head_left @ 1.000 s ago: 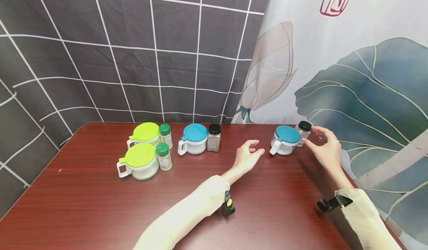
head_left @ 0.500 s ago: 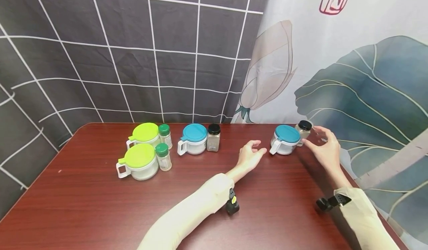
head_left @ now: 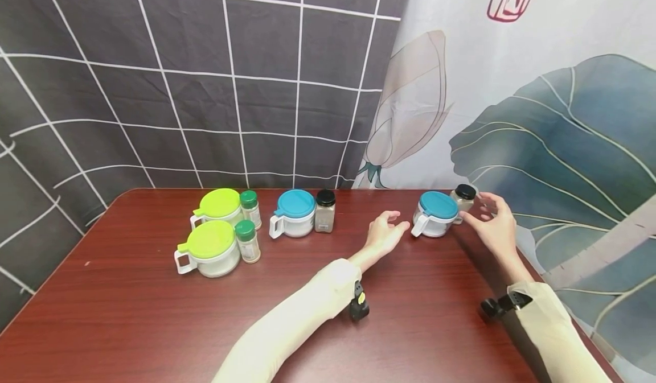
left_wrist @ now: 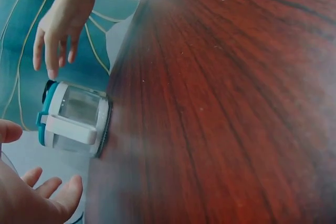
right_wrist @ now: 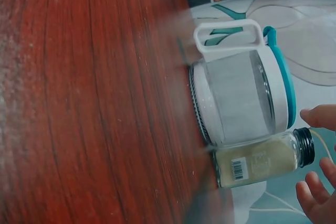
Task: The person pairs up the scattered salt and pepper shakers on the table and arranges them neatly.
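Observation:
A clear jar with a blue lid and white handle stands at the right of the table. Close behind its right side is a square spice bottle with a black lid, filled with pale powder. My right hand is beside this bottle, thumb and fingers spread around the lid with gaps visible in the right wrist view. Left of the blue-lidded jar, my left hand hovers with loosely bent fingers and holds nothing. Its fingertips come near the jar's handle without touching it.
Further left stand another blue-lidded jar and black-lidded bottle. Two green-lidded jars, the front one and back one, have green-capped shakers beside them. A patterned cloth hangs behind the table.
My left hand has moved slightly right, closer to the blue-lidded jar. My right hand stays by the black-lidded bottle. The head view has shifted a little; the jars and bottles look unmoved.

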Motion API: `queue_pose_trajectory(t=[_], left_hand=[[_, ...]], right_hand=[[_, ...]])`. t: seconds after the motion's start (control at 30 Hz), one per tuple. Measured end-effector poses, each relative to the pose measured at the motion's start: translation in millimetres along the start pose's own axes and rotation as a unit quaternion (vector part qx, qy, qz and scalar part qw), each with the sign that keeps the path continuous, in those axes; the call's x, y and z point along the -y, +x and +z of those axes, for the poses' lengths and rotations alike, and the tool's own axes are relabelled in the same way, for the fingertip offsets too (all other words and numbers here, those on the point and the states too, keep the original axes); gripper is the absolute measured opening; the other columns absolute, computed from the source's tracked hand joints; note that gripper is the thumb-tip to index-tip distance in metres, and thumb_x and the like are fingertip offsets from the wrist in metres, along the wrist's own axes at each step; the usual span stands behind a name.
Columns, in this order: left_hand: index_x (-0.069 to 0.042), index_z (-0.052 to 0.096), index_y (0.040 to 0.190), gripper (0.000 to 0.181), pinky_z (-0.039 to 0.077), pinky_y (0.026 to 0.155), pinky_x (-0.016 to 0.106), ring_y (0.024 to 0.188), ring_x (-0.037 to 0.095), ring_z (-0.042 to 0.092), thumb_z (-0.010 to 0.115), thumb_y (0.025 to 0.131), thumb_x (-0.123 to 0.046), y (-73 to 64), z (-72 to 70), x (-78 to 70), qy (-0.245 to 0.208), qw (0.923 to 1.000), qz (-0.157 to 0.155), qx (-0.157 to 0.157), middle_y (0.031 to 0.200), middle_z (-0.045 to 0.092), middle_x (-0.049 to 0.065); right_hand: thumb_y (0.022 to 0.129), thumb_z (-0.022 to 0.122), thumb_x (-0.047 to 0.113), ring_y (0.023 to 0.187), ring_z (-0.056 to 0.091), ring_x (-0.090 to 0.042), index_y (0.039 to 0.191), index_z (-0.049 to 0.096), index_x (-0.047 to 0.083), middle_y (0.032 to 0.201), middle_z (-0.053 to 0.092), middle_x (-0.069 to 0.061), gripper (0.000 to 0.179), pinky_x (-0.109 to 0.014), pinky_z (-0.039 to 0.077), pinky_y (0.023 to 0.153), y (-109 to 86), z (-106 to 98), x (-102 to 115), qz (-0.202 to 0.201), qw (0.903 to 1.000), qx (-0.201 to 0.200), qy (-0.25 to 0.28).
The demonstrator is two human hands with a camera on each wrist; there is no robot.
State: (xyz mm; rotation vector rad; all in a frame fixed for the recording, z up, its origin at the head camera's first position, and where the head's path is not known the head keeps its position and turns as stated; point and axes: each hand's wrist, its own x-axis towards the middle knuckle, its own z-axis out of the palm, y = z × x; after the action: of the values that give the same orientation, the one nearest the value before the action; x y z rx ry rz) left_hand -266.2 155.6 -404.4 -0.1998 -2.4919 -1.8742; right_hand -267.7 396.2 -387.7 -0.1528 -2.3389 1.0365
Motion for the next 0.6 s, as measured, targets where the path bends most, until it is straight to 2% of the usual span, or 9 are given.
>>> queue_pose_trajectory(t=[0.1,0.2,0.4,0.6], left_hand=[[-0.008,0.062,0.123,0.041,0.051,0.091,0.030,0.109,0.026,0.065,0.065,0.087,-0.026,2.2,1.6,-0.9,0.001,1.0000,-0.001,0.005,0.124,0.066,0.008],[-0.007,0.061,0.125,0.044,0.051,0.091,0.030,0.109,0.026,0.065,0.065,0.087,-0.027,3.4,3.6,-1.3,0.001,0.9999,-0.002,0.012,0.125,0.066,0.008],[-0.008,0.059,0.127,0.044,0.051,0.091,0.030,0.108,0.025,0.065,0.066,0.087,-0.026,5.1,8.4,-1.4,-0.001,0.9996,-0.011,0.025,0.123,0.066,0.009],[-0.007,0.058,0.129,0.046,0.051,0.092,0.028,0.110,0.025,0.064,0.066,0.088,-0.025,7.3,11.1,-3.6,0.005,0.9986,-0.001,0.052,0.125,0.065,0.008]], right_hand=[[0.078,0.079,0.015,0.106,0.058,-0.024,0.136,0.047,0.007,0.131,0.056,-0.017,0.066,-0.007,0.046,0.084,1.7,1,-1,0.009,0.9999,0.005,-0.005],[0.079,0.078,0.016,0.111,0.057,-0.032,0.138,0.045,0.008,0.134,0.055,-0.017,0.068,-0.014,0.049,0.089,3.5,1,-2,0.017,0.9998,0.008,-0.010],[0.080,0.077,0.015,0.111,0.057,-0.033,0.139,0.043,0.007,0.135,0.054,-0.018,0.069,-0.023,0.051,0.093,8.1,5,-6,0.027,0.9995,0.011,-0.011],[0.081,0.075,0.017,0.110,0.056,-0.031,0.140,0.041,0.007,0.135,0.053,-0.020,0.069,-0.028,0.052,0.093,13.4,6,-7,0.035,0.9991,0.020,-0.012]])
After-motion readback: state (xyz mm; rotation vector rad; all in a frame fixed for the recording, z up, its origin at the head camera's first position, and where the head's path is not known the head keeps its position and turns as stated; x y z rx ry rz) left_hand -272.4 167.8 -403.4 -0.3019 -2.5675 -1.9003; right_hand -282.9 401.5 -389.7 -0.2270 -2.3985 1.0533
